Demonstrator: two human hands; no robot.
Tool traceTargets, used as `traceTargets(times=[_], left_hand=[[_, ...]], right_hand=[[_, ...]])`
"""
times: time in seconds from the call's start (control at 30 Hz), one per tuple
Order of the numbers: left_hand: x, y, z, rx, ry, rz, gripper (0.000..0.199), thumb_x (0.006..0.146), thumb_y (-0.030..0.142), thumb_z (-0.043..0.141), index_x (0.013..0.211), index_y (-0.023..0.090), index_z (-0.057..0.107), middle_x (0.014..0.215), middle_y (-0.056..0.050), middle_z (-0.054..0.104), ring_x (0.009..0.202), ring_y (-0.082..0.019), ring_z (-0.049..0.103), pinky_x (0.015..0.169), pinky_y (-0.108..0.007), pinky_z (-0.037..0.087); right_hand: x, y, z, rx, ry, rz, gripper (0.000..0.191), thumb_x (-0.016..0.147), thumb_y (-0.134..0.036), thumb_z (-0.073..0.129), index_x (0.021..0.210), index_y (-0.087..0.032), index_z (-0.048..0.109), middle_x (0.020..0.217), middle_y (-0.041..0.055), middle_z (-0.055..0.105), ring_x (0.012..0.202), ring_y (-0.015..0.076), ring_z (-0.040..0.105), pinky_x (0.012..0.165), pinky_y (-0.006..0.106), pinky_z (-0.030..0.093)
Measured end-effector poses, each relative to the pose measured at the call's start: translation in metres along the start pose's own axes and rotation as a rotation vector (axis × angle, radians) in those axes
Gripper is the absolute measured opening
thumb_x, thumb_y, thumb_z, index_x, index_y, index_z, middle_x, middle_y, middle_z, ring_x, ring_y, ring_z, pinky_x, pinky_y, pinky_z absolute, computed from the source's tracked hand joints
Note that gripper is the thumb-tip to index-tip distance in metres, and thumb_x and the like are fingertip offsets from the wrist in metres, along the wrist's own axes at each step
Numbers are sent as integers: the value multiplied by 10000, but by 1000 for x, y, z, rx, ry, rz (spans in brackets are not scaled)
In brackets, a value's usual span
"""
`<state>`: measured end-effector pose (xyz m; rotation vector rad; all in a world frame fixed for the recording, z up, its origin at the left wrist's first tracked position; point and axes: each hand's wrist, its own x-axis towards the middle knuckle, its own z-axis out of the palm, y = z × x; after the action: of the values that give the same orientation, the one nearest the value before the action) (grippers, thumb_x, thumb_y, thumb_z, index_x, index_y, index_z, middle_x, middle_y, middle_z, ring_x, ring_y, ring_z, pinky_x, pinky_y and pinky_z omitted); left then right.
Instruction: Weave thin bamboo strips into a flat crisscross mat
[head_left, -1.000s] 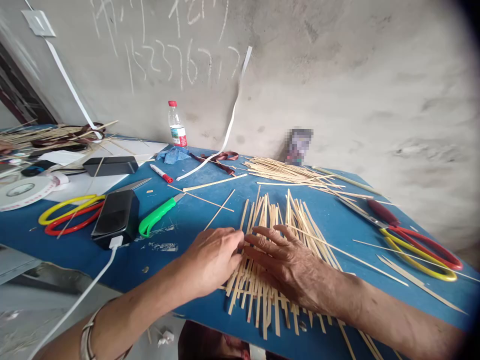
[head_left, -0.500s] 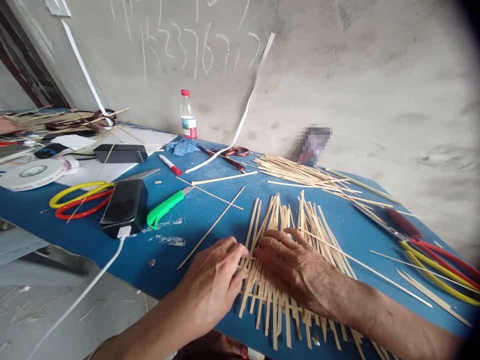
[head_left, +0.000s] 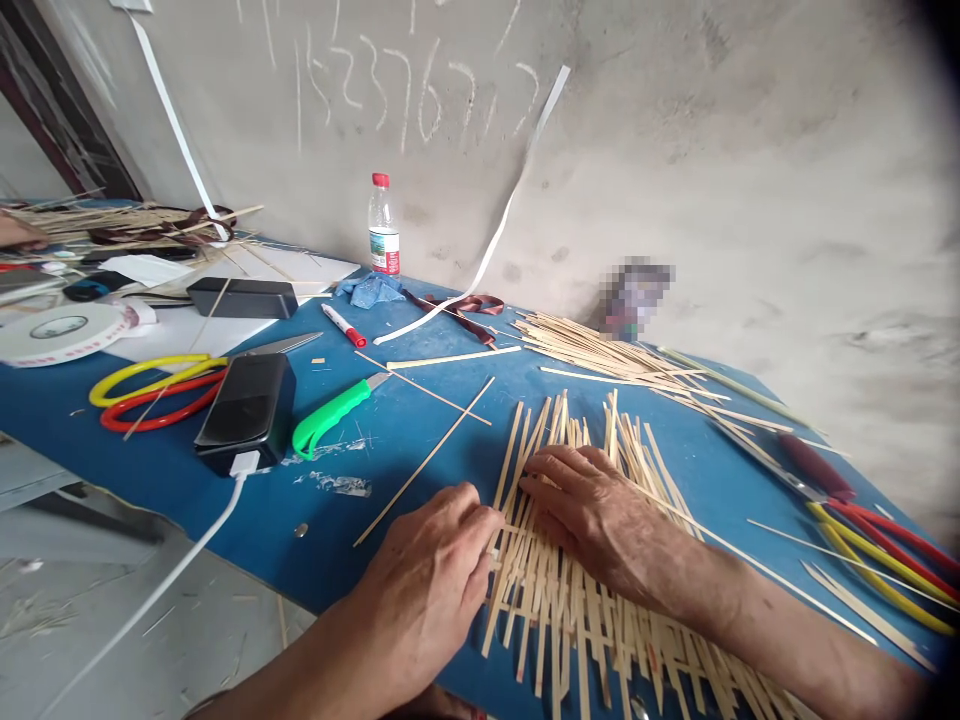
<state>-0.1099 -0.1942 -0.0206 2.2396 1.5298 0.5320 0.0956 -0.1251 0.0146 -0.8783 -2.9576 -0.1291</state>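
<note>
Several pale bamboo strips (head_left: 559,600) lie side by side on the blue table, crossed by other strips in a partly woven mat. At the mat's left edge, my left hand (head_left: 439,570) is closed, its thumb and forefinger pinching the end of a cross strip (head_left: 511,529). My right hand (head_left: 604,515) lies over the middle of the mat with fingers bent and close together on the lengthwise strips; its thumb is hidden. One long thin strip (head_left: 757,560) runs out from beneath this hand to the right.
Left of the mat are a green-handled knife (head_left: 330,418), a black box (head_left: 247,410) with a white cable and yellow-red scissors (head_left: 161,390). More scissors (head_left: 847,515) lie right. Behind are loose strips (head_left: 600,345), a marker (head_left: 343,326) and a bottle (head_left: 384,235). Another person's hand (head_left: 19,232) shows far left.
The fingers of my right hand have drawn closer together over the strips. My left hand stays at the mat's left edge. The view has shifted slightly.
</note>
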Motion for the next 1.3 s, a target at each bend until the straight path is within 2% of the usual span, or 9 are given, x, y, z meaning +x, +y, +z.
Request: traceTargets(times=[0.27, 0.47, 0.57, 0.67, 0.8, 0.87, 1.03, 1.13, 1.3], left_hand=[[0, -1, 3, 40, 48, 43, 204, 949, 166, 402, 1010, 259, 573, 1112, -26, 574, 1022, -199, 589, 908, -394, 496], [-1, 1, 1, 64, 25, 37, 246, 939, 157, 396, 1012, 260, 607, 1092, -28, 584, 987, -199, 609, 874, -402, 531], [0, 2, -2, 64, 17, 47, 266, 928, 145, 408, 1042, 259, 620, 1180, -30, 571, 995, -187, 618, 868, -384, 547], [0, 1, -1, 98, 56, 86, 269, 920, 133, 424, 1052, 246, 630, 1280, -40, 554, 1074, -194, 605, 884, -368, 553], [-2, 0, 4, 185, 125, 128, 290, 919, 130, 433, 1098, 243, 632, 1293, -54, 579, 1128, -215, 596, 856, -372, 573], [-3, -1, 6, 225, 162, 152, 309, 911, 119, 444, 1121, 249, 629, 1299, -51, 587, 1153, -219, 588, 846, -376, 578], [-4, -3, 9, 279, 236, 191, 332, 883, 117, 485, 1149, 253, 631, 1312, -43, 596, 1154, -188, 592, 821, -317, 573], [-7, -4, 13, 351, 298, 225, 344, 909, 148, 448, 1184, 249, 629, 1337, -51, 591, 1180, -199, 579, 833, -337, 561], [-11, -9, 20, 421, 322, 249, 330, 918, 148, 433, 1145, 244, 652, 1373, -27, 582, 1234, -202, 550, 880, -360, 546]], right_hand=[[-1, 5, 18, -104, 60, -32, 364, 976, -179, 426, 1329, -162, 516, 1417, 128, 507, 1288, 328, 432, 988, 534, 416], [2, 4, 14, -126, 26, -18, 265, 957, -173, 467, 1186, -168, 600, 1280, 130, 600, 1170, 315, 517, 945, 524, 428], [2, 3, 12, -137, 18, -18, 245, 954, -167, 476, 1160, -158, 608, 1245, 133, 608, 1126, 307, 528, 930, 513, 427], [4, 5, 11, -144, 16, -7, 212, 951, -147, 465, 1083, -146, 631, 1145, 132, 633, 1044, 288, 544, 886, 483, 436], [13, 11, 6, -141, -21, 36, 216, 954, -124, 436, 916, -145, 648, 941, 108, 641, 893, 251, 552, 780, 434, 450], [19, 14, 4, -135, -37, 29, 226, 954, -114, 433, 953, -144, 656, 975, 115, 639, 928, 256, 553, 783, 426, 455], [24, 20, 4, -118, -48, 3, 300, 966, -125, 419, 1181, -167, 624, 1188, 143, 599, 1064, 288, 543, 856, 472, 472], [21, 21, 5, -117, -42, -8, 377, 955, -110, 418, 1290, -190, 569, 1220, 157, 580, 1074, 298, 549, 862, 500, 481], [18, 24, 9, -74, -20, -45, 326, 948, -97, 415, 1207, -156, 603, 1186, 156, 592, 1096, 278, 547, 894, 466, 481]])
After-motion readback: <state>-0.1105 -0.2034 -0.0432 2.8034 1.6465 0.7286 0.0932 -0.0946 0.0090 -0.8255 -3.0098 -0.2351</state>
